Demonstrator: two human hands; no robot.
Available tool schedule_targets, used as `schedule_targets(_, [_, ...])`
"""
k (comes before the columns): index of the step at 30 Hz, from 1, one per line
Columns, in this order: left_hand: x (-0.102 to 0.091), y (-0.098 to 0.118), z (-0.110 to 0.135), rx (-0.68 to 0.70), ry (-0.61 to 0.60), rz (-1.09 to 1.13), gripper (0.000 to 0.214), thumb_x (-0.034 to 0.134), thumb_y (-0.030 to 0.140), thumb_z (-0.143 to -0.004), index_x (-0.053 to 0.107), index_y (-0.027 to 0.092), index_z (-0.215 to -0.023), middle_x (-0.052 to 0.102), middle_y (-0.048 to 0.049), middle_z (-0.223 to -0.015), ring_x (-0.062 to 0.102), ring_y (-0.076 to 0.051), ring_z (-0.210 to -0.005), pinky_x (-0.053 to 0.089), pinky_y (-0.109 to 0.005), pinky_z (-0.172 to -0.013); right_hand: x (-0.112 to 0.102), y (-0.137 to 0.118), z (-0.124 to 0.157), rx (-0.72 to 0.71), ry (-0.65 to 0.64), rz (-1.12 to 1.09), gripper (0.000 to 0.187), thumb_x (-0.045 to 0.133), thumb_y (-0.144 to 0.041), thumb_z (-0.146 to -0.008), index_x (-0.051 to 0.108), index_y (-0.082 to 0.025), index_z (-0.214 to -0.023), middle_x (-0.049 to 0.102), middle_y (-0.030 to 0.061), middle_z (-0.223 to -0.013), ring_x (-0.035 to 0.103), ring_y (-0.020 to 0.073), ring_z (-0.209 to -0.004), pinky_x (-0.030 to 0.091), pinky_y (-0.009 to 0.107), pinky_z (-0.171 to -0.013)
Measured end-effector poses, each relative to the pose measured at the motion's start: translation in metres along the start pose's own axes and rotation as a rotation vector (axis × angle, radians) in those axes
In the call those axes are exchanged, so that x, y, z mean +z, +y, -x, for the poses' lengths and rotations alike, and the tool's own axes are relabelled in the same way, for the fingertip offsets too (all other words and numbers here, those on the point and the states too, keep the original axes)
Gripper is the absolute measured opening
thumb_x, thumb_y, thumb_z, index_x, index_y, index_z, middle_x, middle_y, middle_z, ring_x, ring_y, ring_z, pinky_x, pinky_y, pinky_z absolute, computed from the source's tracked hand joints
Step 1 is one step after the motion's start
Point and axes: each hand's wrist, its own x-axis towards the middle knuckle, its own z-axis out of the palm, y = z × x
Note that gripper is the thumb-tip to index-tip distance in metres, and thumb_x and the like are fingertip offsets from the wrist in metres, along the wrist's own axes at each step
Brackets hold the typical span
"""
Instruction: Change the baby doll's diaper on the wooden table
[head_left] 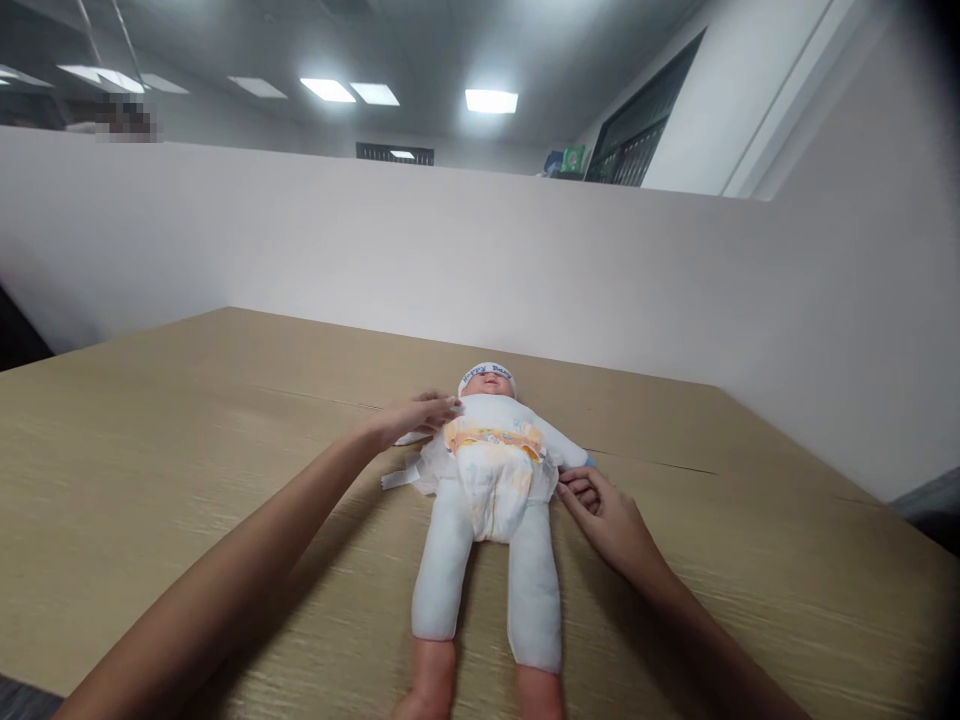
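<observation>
A baby doll in white clothes and a white headband lies on its back on the wooden table, head away from me. A printed white diaper lies over its belly and hips. My left hand rests at the doll's shoulder and arm, fingers stretched out and touching the white sleeve. My right hand sits at the doll's other hip, its fingers pinched together on the diaper's side edge. A loose white diaper tab sticks out on the left side.
A white partition wall runs along the far edge of the table and turns along the right side. Ceiling lights and a dark window show above it. Bare tabletop stretches to the left and right of the doll.
</observation>
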Motion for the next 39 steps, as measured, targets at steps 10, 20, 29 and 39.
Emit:
schedule_targets(10, [0.109,0.033,0.011,0.713,-0.107,-0.962,0.027,0.057,0.042,-0.108,0.077,0.025,-0.108,0.077,-0.0062,-0.127,0.063,-0.03,-0.127,0.045,-0.05,-0.113,0.007,0.005,0.003,-0.041,0.077,0.271,0.032,0.059,-0.053,-0.097,0.073,-0.025,-0.097,0.067,0.0013,-0.069,0.066,0.0247,-0.069,0.047,0.037,-0.071])
schedule_targets(20, [0.114,0.009,-0.009,0.612,-0.05,-1.132,0.031,0.061,0.044,-0.103,0.075,0.025,-0.122,0.072,-0.0064,-0.144,0.055,-0.033,-0.141,0.041,-0.055,-0.121,0.006,-0.002,0.007,0.046,0.084,0.274,0.027,0.065,-0.053,-0.095,0.067,-0.026,-0.095,0.067,-0.0003,-0.069,0.067,0.025,-0.072,0.044,0.035,-0.071])
schedule_targets(29, [0.115,0.013,0.0,0.659,-0.037,-1.103,0.035,0.064,0.054,-0.101,0.073,0.027,-0.122,0.073,-0.0065,-0.136,0.056,-0.032,-0.137,0.044,-0.053,-0.119,0.001,-0.006,0.006,0.228,-0.042,0.237,0.031,0.07,-0.055,-0.089,0.06,-0.026,-0.087,0.067,-0.0014,-0.07,0.063,0.0228,-0.071,0.039,0.033,-0.069])
schedule_targets(39, [0.122,0.007,0.006,0.65,0.004,-1.197,0.055,0.076,0.067,-0.085,0.076,0.025,-0.12,0.071,-0.0079,-0.141,0.054,-0.038,-0.139,0.039,-0.057,-0.121,-0.02,-0.009,-0.005,0.098,-0.214,-0.327,0.057,0.061,-0.076,-0.091,0.049,-0.025,-0.069,0.041,-0.0067,-0.061,0.036,0.0134,-0.059,0.031,0.029,-0.059])
